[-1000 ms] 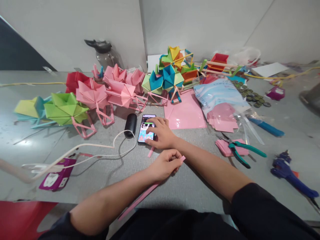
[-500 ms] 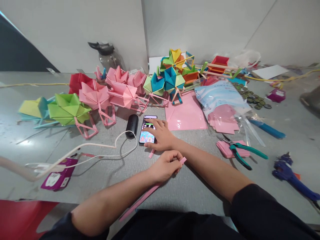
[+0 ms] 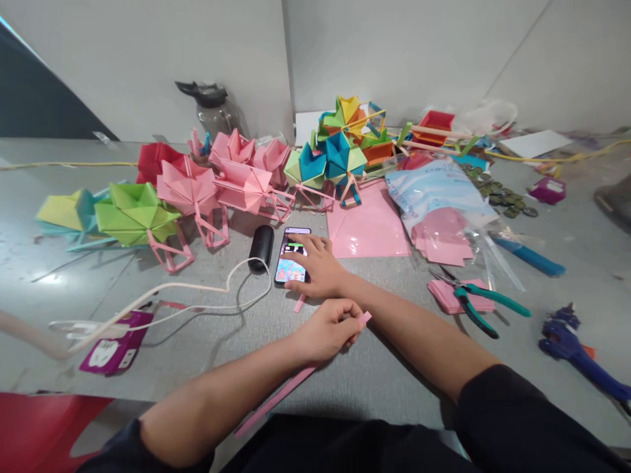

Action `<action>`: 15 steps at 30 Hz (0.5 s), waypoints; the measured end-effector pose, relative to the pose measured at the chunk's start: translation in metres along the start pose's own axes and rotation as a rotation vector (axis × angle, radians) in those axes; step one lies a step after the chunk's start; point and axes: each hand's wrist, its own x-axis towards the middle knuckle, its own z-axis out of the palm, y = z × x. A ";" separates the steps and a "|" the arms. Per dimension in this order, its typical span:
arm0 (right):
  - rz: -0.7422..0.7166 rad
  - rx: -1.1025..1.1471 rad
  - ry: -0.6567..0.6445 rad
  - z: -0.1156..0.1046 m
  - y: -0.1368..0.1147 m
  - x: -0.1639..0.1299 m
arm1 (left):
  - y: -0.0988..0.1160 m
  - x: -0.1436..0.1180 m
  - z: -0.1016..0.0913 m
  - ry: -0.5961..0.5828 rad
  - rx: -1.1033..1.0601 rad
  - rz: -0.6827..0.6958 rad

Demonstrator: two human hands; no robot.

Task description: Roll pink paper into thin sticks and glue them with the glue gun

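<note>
My left hand (image 3: 329,332) is closed in a pinch on a pink paper strip (image 3: 279,402). One end of the strip sticks out past the fingertips, and its long part runs under my forearm toward the table's front edge. Above it, my right hand (image 3: 318,268) lies over a smartphone (image 3: 292,270) with the fingers spread across its lit screen. That phone rests on the table and shows a colourful picture, partly covered by my fingers. A short piece of pink strip (image 3: 300,303) pokes out below my right palm. Left of the phone lies a black rounded case (image 3: 261,248).
Several folded paper figures (image 3: 187,184) line the table's back. Pink sheets (image 3: 369,223), a plastic bag (image 3: 438,194), green-handled pliers (image 3: 473,301), a blue cutter (image 3: 530,255) and a blue glue gun (image 3: 576,358) lie rightward. A white cable (image 3: 197,287) loops at left, near a purple box (image 3: 116,343).
The camera view has shifted very slightly. Both hands keep their places, the right over the phone and the left on the pink strip.
</note>
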 end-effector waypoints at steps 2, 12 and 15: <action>-0.002 -0.004 -0.016 0.000 0.000 0.001 | 0.000 0.000 0.000 0.005 0.003 0.007; 0.143 -0.009 0.179 -0.011 0.001 -0.013 | -0.002 0.002 0.000 0.031 0.010 0.011; 0.191 -0.002 0.215 -0.013 0.001 -0.015 | -0.003 0.003 0.000 0.044 0.002 0.000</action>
